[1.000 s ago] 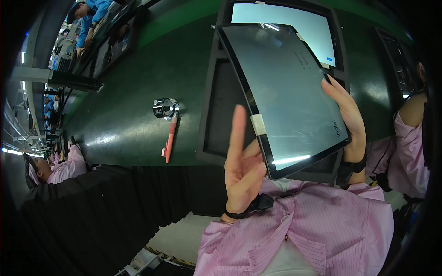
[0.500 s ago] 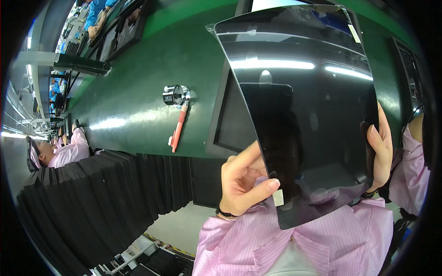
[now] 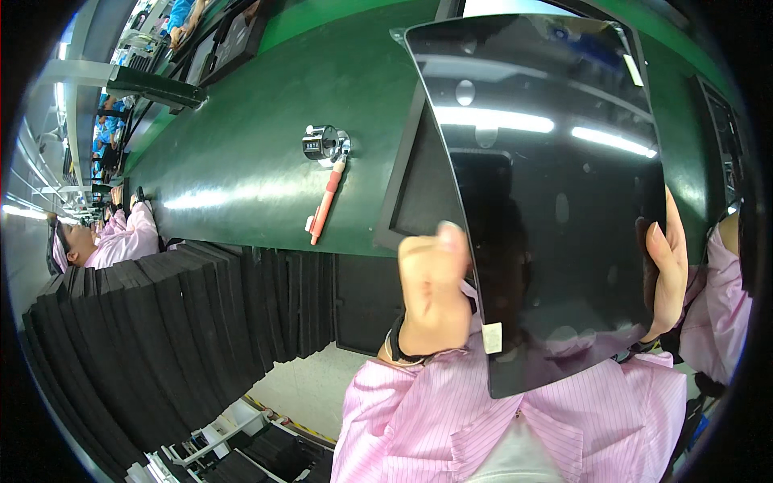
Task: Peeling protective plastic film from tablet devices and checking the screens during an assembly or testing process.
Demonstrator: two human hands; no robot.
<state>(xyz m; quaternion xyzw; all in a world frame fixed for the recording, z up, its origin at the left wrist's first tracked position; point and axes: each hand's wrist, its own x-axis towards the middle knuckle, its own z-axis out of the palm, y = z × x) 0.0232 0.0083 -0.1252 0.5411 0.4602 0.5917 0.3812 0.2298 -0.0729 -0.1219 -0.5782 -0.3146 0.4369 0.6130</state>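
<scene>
The likeliest mishap is a slip: the tablet (image 3: 555, 241), dark and glossy, is held up above the worktop (image 3: 241, 161), its lower corner reaching out past the near edge, and only the right hand (image 3: 668, 274) clearly supports it, fingers grasping its right border with the thumb on the glass. If that grip loosened, it could tip toward the floor. The left hand (image 3: 435, 282) is just beside the tablet's left border; its fingers are curled but blurred, and whether they pinch anything or touch the border I cannot tell. A hasty stroke there could smudge or jolt the glass. A clear film corner (image 3: 398, 35) juts from the upper left and might snag. The pen (image 3: 326, 204) lies with its lower end close to the worktop's near edge, so a nudge could roll it off. Counted: one tablet, bearing two pale tabs (image 3: 492, 338) at opposite borders; one tally counter (image 3: 322, 143), at the pen's upper end; one pen; one black tray (image 3: 403, 173) under the tablet, with one lit screen (image 3: 515, 6) partly showing at its far end; and black slabs (image 3: 177, 322) below the near edge, too tightly packed to number.
</scene>
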